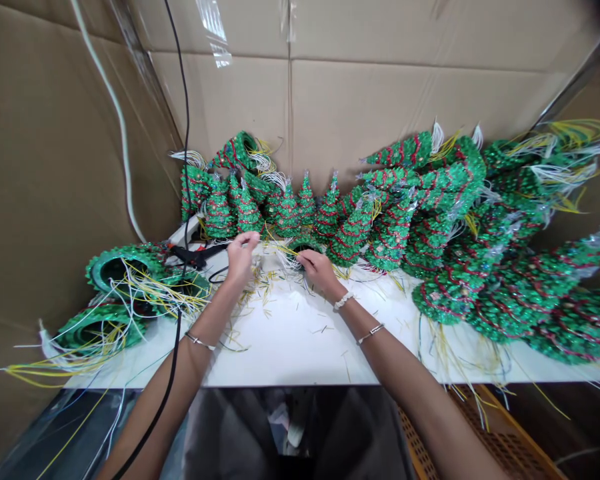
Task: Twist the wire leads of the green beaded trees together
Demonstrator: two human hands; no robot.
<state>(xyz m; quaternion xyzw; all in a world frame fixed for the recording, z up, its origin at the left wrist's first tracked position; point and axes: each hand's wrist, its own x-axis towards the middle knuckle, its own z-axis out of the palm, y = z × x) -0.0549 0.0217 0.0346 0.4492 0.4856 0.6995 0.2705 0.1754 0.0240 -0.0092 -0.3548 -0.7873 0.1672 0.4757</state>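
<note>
Right hand (313, 272) clenched on a bunch of thin wires (286, 257) below the green beaded cone trees (286, 215); left hand (241, 260) pinched shut just beside, its contents too small to tell.

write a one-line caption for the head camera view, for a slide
Left hand and right hand work among thin wires on a white table, beside green-and-red Christmas-tree cones.

glossy green beaded Christmas trees (351, 239) | plastic-sheathed wires (145, 293) | matt corrugated cardboard wall (380, 113) | smooth white bench (290, 353) | thin metal bangle (370, 333)
</note>
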